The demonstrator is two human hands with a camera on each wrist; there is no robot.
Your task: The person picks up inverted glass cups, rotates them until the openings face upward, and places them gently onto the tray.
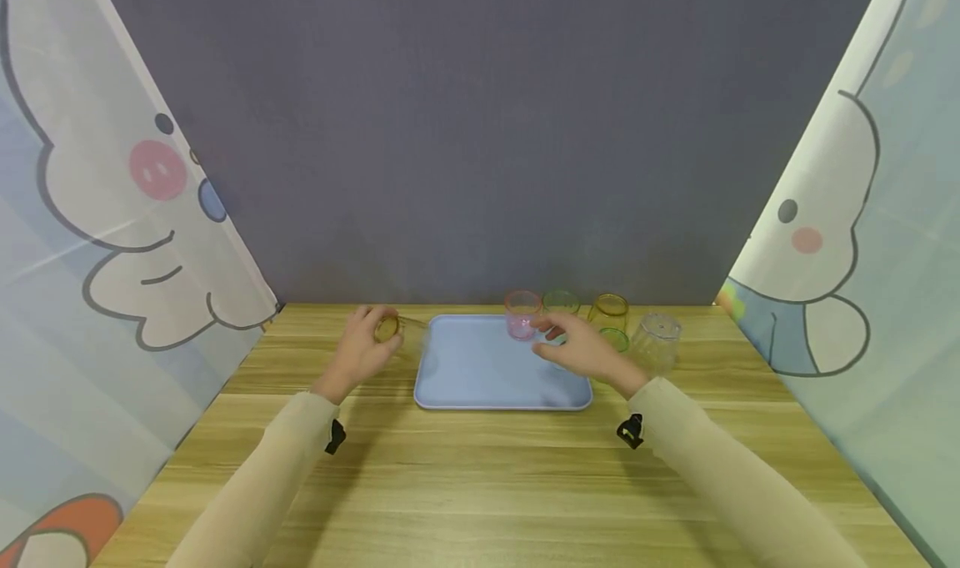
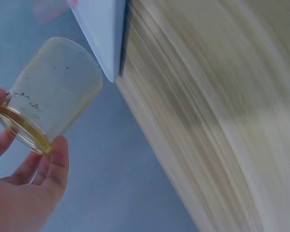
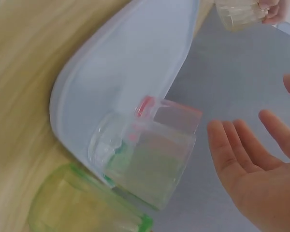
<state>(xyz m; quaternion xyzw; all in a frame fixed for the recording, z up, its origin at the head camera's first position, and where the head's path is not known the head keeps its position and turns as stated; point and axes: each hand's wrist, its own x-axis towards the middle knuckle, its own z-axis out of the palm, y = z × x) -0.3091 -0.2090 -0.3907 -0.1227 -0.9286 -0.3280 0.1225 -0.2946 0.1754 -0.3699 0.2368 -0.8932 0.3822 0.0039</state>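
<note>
A yellow cup [image 2: 48, 92] is pinched by the left hand [image 1: 365, 349]; the right hand [image 1: 581, 347] is held spread.

On the blue tray [image 1: 480, 376] a pink cup [image 1: 522, 313] is seen empty; a clear cup [image 3: 135, 162] on the tray is shown only by the right wrist view.

No readable text, labels, brands, numbers or signs anywhere in these views.

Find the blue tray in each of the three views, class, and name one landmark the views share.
Head: the blue tray lies mid-table, between the left hand and the right hand.
Left wrist: only a corner of it shows, top centre, beside the held amber-rimmed cup.
Right wrist: it fills the upper middle, the pink cup at its edge.
Shared landmark: the wooden table.
</note>
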